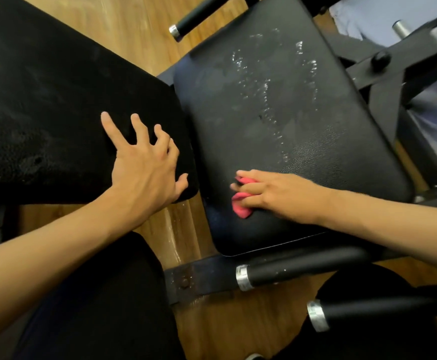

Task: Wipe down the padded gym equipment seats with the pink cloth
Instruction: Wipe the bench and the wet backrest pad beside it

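The right hand (277,194) lies on the near-left part of the right-hand seat pad (290,120), its fingers curled over a bunched pink cloth (240,203) and pressing it against the vinyl. Most of the cloth is hidden under the fingers — only two small red-pink folds poke out between and below them. The left hand (144,165) rests on the near-right corner of the left-hand pad (43,100), fingers spread and slightly bent, thumb hooked at the pad's edge, holding nothing.

Two black padded surfaces show, side by side with a narrow gap between them. The left pad is cut off at the frame's left and top edges. A streak of white wet droplets (277,81) runs across the middle of the right pad, blurred. Three black handle bars with silver end caps are visible: one beyond the right pad (199,14), two near the person (303,271) (368,313). Wooden floor (134,29) shows beneath.
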Demonstrator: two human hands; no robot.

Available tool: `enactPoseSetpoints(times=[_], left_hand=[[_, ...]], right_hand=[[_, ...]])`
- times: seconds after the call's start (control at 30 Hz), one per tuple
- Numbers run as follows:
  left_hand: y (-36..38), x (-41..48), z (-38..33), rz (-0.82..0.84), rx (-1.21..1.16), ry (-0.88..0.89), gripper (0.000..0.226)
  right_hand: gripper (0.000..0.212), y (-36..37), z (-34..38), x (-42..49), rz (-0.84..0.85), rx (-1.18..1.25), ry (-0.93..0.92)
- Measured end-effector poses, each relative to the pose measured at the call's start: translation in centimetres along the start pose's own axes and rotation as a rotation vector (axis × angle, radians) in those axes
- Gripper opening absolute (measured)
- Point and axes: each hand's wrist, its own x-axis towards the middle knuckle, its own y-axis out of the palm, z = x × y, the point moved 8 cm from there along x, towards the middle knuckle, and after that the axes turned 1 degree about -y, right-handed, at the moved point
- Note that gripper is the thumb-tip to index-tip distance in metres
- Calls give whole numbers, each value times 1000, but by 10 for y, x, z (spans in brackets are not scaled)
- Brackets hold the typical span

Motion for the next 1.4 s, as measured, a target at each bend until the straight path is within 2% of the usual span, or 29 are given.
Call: enactPoseSetpoints(times=[0.1,0.2,0.37,0.47,0.53,0.6,0.67,0.73,0.83,1.03,1.1,1.2,1.3,1.4], left_hand=[[-1,0,0,-6,6,20,84],[0,0,-1,8,9,23,84],[1,0,-2,-1,42,5,84],[2,2,-2,2,24,15,84],[2,3,-2,-4,2,21,84],[2,3,-1,-8,-11,20,84],[2,2,-2,-10,-7,15,83],[2,1,-2,-12,0,7,83],[0,2,-2,-16,-6,20,84],[0,1,-1,-9,-12,14,84],[0,0,-1,-14,0,6,84],[1,0,-2,-15,16,-1,83],[2,1,-2,-14,1,1,83],[1,0,-1,-30,-14,-5,82]], right_hand=[[35,-29,-37,-67,4,16,119],[53,-57,-68,-118,18,4,206],[54,-63,-81,-109,-67,43,340],[46,-45,-54,-40,-77,60,252],[41,-27,-22,15,-135,66,98],[41,5,18,64,-85,63,-12],[28,25,45,89,-3,-3,-77],[20,25,40,86,-17,8,-79],[34,1,-10,33,-86,33,9],[44,-75,-113,-108,-60,-31,417],[35,-82,-120,-120,-96,-73,471],[45,-69,-102,-84,-132,-31,436],[46,-40,-73,-13,-115,71,337],[31,3,-26,62,-85,60,173]])
